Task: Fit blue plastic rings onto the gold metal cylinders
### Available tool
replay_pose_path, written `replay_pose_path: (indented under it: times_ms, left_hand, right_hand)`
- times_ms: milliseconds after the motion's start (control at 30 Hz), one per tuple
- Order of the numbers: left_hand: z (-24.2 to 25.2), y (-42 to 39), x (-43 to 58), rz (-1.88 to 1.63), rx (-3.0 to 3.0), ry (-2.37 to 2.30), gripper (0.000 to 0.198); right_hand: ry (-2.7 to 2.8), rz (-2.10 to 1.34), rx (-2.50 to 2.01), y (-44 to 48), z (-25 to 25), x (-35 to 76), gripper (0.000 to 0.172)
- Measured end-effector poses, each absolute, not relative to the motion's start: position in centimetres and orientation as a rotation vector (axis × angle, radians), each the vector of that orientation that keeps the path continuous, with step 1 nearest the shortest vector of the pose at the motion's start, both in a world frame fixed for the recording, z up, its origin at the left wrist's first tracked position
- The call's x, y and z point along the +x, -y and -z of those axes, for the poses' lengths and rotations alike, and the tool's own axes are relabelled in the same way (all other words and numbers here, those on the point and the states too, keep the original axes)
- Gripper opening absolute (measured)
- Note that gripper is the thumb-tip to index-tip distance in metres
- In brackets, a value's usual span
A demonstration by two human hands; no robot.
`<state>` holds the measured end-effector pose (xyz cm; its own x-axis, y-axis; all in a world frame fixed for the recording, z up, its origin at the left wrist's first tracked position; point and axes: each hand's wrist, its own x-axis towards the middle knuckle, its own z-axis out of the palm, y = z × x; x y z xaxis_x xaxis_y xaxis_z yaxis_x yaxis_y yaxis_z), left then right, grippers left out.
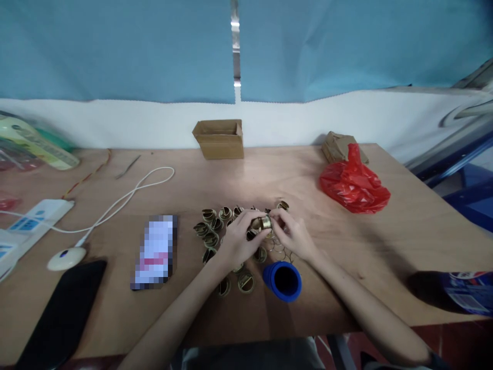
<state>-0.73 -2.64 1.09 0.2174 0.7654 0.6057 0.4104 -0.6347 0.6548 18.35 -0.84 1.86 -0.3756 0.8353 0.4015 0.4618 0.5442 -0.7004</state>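
Hovering just above the counter (231, 169), a small brass cap (264, 222) is pinched from both sides. The fingers of the left hand (239, 239) are closed on its left end, and those of the right hand (295, 234) on its right end. The cap's axis is laid roughly left to right, midway between the hands, so neither is nearer. Loose brass caps (210, 228) are spread beneath and leftward, thin wire springs (279, 253) lie under the right hand, and a blue cup (283, 281) is set nearer the body.
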Motion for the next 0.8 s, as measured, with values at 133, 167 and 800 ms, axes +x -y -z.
replay_pose_path:
  times_ms: [133,167,800]
  left_hand:
    - [-0.7,2.4,-0.8,-1.365,2.101,-1.146,0.026]
    - [-0.6,2.4,-0.7,-1.356,2.107,-1.14,0.028]
    - [0.3,2.5,-0.6,-1.26,2.213,-1.052,0.043]
  right_hand:
    - [1.841,-1.001,-1.05,0.4,-2.0,18.2,0.018]
    - [1.792,-1.132,-1.043,0.4,-2.0,18.2,0.021]
    - [1.65,-1.459,-0.996,0.6,-2.2,17.8,0.05]
